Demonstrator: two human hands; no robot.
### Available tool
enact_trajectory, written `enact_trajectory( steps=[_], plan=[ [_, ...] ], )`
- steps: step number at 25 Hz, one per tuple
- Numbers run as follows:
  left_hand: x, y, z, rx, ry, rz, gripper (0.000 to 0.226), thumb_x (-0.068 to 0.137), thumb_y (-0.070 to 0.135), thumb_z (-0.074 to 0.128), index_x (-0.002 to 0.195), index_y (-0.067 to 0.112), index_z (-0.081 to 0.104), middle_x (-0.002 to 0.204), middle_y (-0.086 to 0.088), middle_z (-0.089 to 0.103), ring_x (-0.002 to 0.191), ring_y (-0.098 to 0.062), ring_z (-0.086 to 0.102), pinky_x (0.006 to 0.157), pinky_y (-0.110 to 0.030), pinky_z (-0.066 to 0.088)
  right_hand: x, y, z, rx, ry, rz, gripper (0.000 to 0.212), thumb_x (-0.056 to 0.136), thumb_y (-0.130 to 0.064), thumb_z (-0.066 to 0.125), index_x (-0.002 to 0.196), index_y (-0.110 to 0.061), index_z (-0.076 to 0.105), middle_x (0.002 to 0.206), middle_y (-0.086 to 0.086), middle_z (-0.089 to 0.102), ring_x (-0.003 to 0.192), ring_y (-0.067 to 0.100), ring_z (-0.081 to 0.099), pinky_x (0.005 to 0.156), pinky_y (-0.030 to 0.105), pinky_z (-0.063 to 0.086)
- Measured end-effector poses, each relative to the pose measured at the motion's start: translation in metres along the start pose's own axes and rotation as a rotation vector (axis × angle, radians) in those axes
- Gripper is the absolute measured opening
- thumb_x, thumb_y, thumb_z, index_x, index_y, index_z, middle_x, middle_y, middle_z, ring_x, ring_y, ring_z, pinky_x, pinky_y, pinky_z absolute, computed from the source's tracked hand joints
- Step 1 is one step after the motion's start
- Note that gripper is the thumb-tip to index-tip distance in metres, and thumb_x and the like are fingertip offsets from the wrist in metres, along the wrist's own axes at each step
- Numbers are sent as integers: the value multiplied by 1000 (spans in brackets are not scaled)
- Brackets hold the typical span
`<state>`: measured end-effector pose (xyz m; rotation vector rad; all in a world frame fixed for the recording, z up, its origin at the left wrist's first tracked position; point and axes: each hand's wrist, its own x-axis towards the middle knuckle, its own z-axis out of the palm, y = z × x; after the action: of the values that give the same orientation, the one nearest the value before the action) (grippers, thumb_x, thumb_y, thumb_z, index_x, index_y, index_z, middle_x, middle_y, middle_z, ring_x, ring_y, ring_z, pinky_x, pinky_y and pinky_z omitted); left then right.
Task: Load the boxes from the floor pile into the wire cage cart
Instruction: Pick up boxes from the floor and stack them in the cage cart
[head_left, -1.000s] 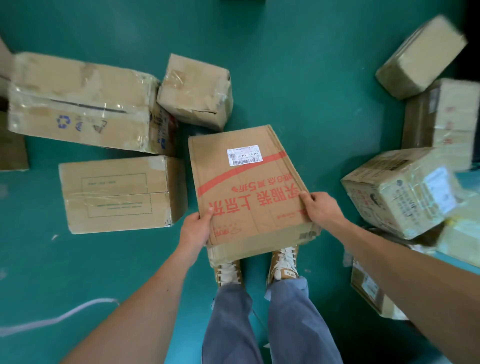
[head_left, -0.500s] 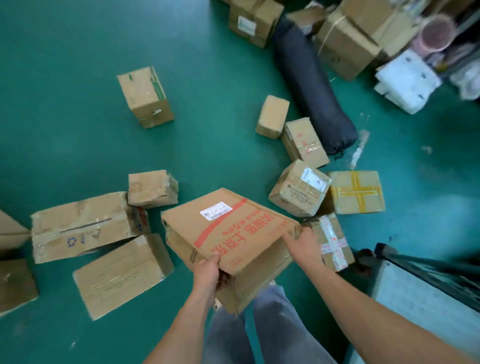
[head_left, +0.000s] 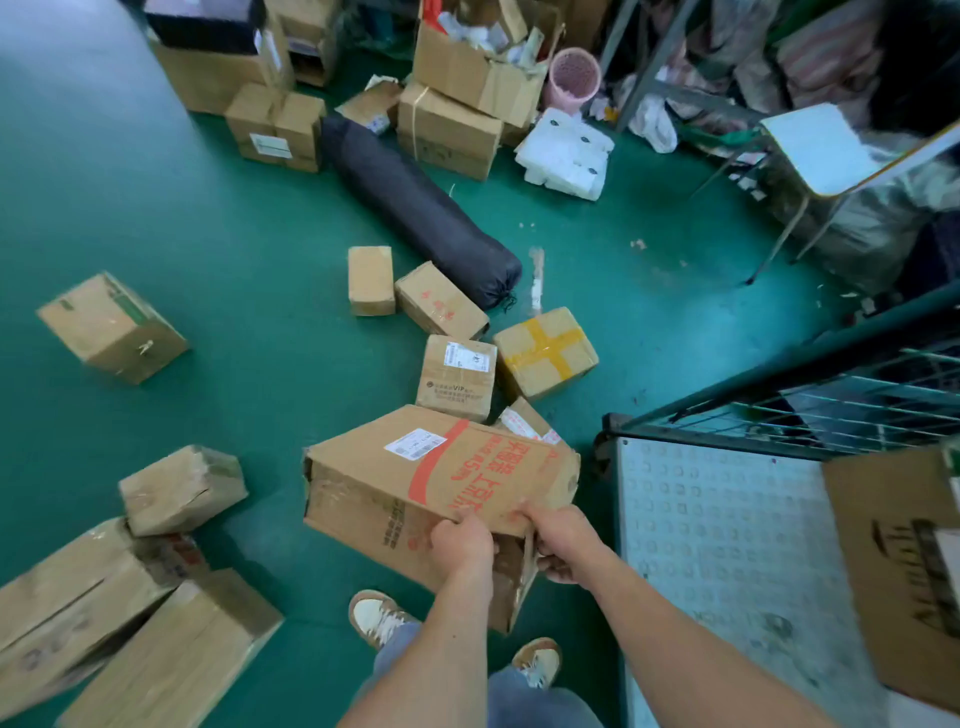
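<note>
Green floor (head_left: 208, 249) strewn with boxes (head_left: 545, 351); left hand (head_left: 462, 538) and right hand (head_left: 563, 540) both grip red-printed box (head_left: 415, 488) just left of wire cage cart (head_left: 727, 545).

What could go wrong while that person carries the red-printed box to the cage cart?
1. The left hand and right hand both grip the red-printed box along one near edge, so it may tip or slip out.
2. The box end by the hands looks open, so contents might spill.
3. Loose boxes lie close to the feet, a possible trip on the way to the wire cage cart.
</note>
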<state>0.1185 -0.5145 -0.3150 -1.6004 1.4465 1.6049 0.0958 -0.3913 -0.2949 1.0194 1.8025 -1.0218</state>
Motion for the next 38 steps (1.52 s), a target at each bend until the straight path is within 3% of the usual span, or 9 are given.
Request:
enact_trajectory(
  steps=[2,6,10,17,22,26,30,34,38],
  plan=[
    [-4,-22,27,77,-31,9,38,89,36,54,99,1,68,83,-20,74,68,-33,72,69,-44,62,-8,21,-36,25,-19,44,39,90,-49,59,70,-16,49,45,2,41,39,16,41,51,19,35],
    [-83,-30,64,166,-119,15,27,95,17,50,88,-1,68,54,-11,64,48,-25,59,44,-25,41,-35,57,-107,46,-13,51,28,90,-30,52,64,-18,49,45,0,42,40,15,44,51,18,37],
    [-143,-53,113,277,-177,55,26,94,8,47,82,-3,67,46,-9,58,45,-22,57,43,-22,37,-55,102,-174,146,36,67,26,88,-16,43,62,-17,45,44,1,42,38,15,43,51,18,36],
    [-235,-104,211,406,-335,153,26,97,13,45,97,-2,66,61,-13,62,44,-20,58,42,-20,38,-96,171,-288,296,137,101,33,82,-38,56,55,-23,42,41,-3,38,35,14,43,49,15,37],
    [-296,-142,274,537,-484,246,25,97,11,50,87,-5,66,47,-12,58,42,-24,54,43,-23,38,-120,229,-358,515,268,78,28,84,-33,59,61,-21,48,43,-2,40,36,15,45,45,14,37],
    [-335,-173,307,624,-615,293,31,100,11,52,72,-1,59,36,-8,52,42,-24,49,46,-25,35,-136,274,-390,753,350,81,29,88,-24,56,64,-20,41,46,0,35,37,14,37,45,14,31],
    [-361,-194,337,718,-725,333,20,100,17,57,90,0,60,57,-11,57,37,-20,50,40,-21,36,-145,304,-405,945,443,38,23,98,-20,52,76,-20,42,51,0,33,37,10,32,41,13,24],
    [-377,-201,359,801,-845,380,21,93,22,61,97,1,65,76,-18,66,57,-27,58,49,-25,40,-152,315,-416,1060,603,6,9,97,-24,54,94,-17,51,64,4,41,48,14,37,48,21,32],
    [-394,-197,378,916,-974,368,28,82,28,64,94,3,67,71,-18,70,60,-30,63,53,-30,45,-164,319,-426,1183,700,33,15,99,-24,57,89,-13,54,60,4,42,48,15,38,48,23,33]
  ],
)
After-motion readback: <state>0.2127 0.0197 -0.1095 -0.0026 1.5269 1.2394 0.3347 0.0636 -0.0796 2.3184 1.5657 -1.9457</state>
